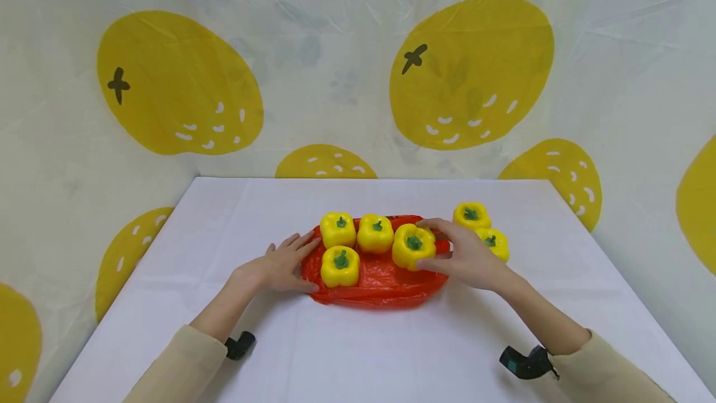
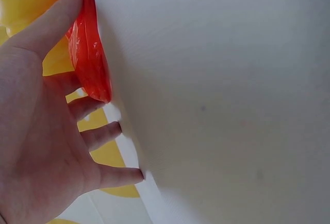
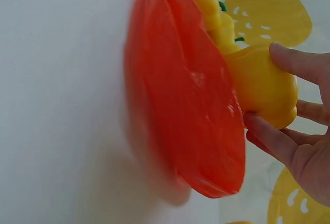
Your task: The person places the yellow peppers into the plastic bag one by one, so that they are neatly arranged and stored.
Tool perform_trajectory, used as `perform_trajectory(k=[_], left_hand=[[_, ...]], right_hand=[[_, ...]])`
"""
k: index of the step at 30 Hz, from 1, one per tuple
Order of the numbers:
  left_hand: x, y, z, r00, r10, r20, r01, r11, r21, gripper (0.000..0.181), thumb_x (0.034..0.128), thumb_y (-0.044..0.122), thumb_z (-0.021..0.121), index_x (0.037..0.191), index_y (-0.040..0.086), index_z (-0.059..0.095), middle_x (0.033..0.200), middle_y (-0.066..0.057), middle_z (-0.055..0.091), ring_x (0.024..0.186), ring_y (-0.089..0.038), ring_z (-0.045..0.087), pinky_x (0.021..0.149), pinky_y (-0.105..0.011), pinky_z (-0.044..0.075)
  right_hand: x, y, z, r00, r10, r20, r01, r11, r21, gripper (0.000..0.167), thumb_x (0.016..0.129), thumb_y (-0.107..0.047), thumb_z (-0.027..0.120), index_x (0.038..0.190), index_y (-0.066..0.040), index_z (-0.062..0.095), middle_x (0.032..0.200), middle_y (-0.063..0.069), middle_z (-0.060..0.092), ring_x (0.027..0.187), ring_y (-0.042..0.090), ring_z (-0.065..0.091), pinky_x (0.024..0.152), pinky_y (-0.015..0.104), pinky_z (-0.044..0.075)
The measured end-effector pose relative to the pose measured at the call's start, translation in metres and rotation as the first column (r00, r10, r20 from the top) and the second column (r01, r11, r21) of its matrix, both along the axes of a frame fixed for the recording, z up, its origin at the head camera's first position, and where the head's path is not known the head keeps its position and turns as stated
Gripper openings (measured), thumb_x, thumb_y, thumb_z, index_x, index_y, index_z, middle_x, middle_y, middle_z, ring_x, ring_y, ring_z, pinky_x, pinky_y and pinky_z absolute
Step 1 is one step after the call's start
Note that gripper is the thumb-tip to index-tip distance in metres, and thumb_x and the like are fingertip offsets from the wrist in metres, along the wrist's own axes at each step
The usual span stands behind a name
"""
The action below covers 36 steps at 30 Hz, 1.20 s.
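Observation:
My right hand [image 1: 472, 259] grips a yellow bell pepper [image 1: 414, 246] with a green stem, over the right part of a red plastic bag [image 1: 380, 282]. In the right wrist view, thumb and fingers hold that pepper beside the bag's edge. Three more yellow peppers sit on or in the bag: one at back left [image 1: 338, 229], one at back middle [image 1: 375, 233] and one at front left [image 1: 340, 266]. My left hand [image 1: 282, 264] has spread, straight fingers at the bag's left edge, and its thumb touches the plastic in the left wrist view.
Two yellow peppers, a rear one [image 1: 472, 213] and a nearer one [image 1: 496, 243], stand right of the bag, behind my right hand. Everything rests on a white-covered table [image 1: 375, 353]. A curtain [image 1: 324, 55] with yellow fruit prints rises behind it.

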State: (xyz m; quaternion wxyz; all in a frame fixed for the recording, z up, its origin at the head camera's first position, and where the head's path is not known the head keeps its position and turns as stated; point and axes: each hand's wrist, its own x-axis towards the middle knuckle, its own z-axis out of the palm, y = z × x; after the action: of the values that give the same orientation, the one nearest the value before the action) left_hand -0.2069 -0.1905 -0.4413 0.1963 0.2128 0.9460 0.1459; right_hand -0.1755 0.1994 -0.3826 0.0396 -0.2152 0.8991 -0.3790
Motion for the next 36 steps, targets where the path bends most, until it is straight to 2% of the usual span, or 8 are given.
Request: perform_trajectory(k=[10, 17, 24, 36], left_hand=[[0.001, 0.001, 0.0, 1.0, -0.006, -0.001, 0.006, 1.0, 0.005, 0.103, 0.0843, 0.056, 0.078, 0.165, 0.02, 0.025, 0.171, -0.007, 0.016, 0.154, -0.039, 0.013, 0.113, -0.077, 0.012], [0.002, 0.001, 0.0, 1.0, -0.003, 0.001, 0.003, 1.0, 0.004, 0.103, 0.0846, 0.055, 0.078, 0.165, 0.019, 0.025, 0.171, -0.006, 0.015, 0.154, -0.04, 0.013, 0.113, -0.077, 0.012], [0.003, 0.001, 0.003, 1.0, -0.003, 0.0, 0.003, 1.0, 0.006, 0.102, 0.0851, 0.055, 0.078, 0.165, 0.019, 0.025, 0.171, -0.006, 0.015, 0.154, -0.04, 0.013, 0.113, -0.077, 0.011], [0.004, 0.002, 0.005, 1.0, 0.004, 0.002, -0.004, 1.0, 0.005, 0.102, 0.0848, 0.054, 0.078, 0.165, 0.019, 0.025, 0.171, -0.007, 0.015, 0.154, -0.04, 0.013, 0.113, -0.076, 0.011]], right_hand=[[0.005, -0.021, -0.016, 1.0, 0.001, 0.023, -0.003, 0.997, 0.073, 0.068, 0.081, -0.04, 0.088, 0.138, -0.018, 0.058, 0.134, -0.001, 0.062, 0.12, 0.025, 0.058, 0.093, 0.048, 0.057], [0.008, -0.031, -0.024, 0.999, 0.037, 0.036, -0.038, 0.999, 0.023, 0.067, 0.081, -0.034, 0.088, 0.138, -0.016, 0.058, 0.134, -0.002, 0.062, 0.121, 0.024, 0.058, 0.092, 0.044, 0.058], [0.012, -0.04, -0.031, 0.998, 0.032, 0.052, -0.032, 0.999, -0.006, 0.066, 0.082, -0.026, 0.089, 0.138, -0.015, 0.057, 0.132, -0.002, 0.062, 0.119, 0.021, 0.059, 0.094, 0.044, 0.057], [0.015, -0.049, -0.039, 1.0, 0.025, -0.006, -0.025, 1.0, 0.012, 0.066, 0.081, -0.029, 0.09, 0.138, -0.015, 0.058, 0.131, -0.002, 0.056, 0.118, 0.019, 0.057, 0.094, 0.04, 0.057]])
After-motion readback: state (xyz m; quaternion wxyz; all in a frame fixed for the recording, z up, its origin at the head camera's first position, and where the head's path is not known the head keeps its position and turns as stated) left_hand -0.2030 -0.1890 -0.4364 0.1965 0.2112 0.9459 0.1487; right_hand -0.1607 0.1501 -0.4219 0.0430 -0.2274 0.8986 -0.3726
